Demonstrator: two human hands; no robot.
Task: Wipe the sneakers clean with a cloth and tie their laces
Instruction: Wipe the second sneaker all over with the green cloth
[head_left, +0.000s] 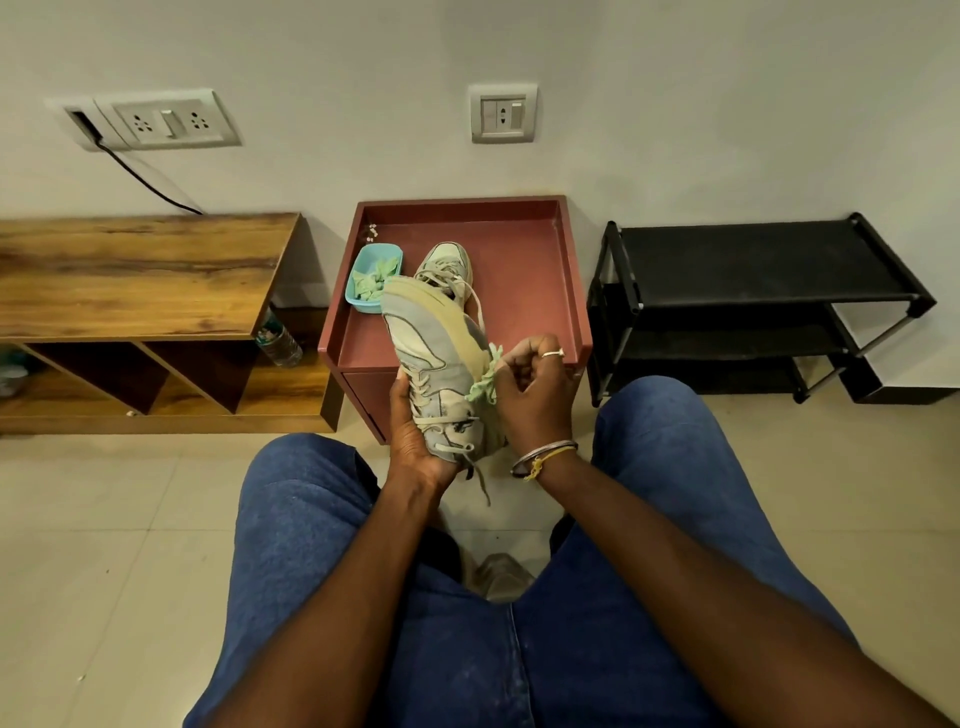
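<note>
A person sits on the floor with legs in blue jeans (322, 545) spread wide. In front stands a small red bench (524, 291) with raised edges, between a wooden shelf (140, 270) and a black shoe rack (753, 270).

On the bench lies one sneaker (445, 265), its laces loose and untied. Just beside it is a small blue tub (363, 262) with green cloth inside.

The other sneaker (436, 364) is up in the air, over the near edge of the bench. It is tipped on its side, toe pointing away, sole turned to the right. Its laces hang loose too.

The left hand (410, 436) has its grip closed around the heel end and holds the sneaker up. The right hand (535, 389) has its grip closed on a small green cloth (485, 379), which presses on the edge of the sole.

This looks like the wiping step, on the first shoe. Next, the cloth should probably rub along the sole and sides while the left hand turns the shoe. After that, the second sneaker needs wiping, and both need their laces tied.
</note>
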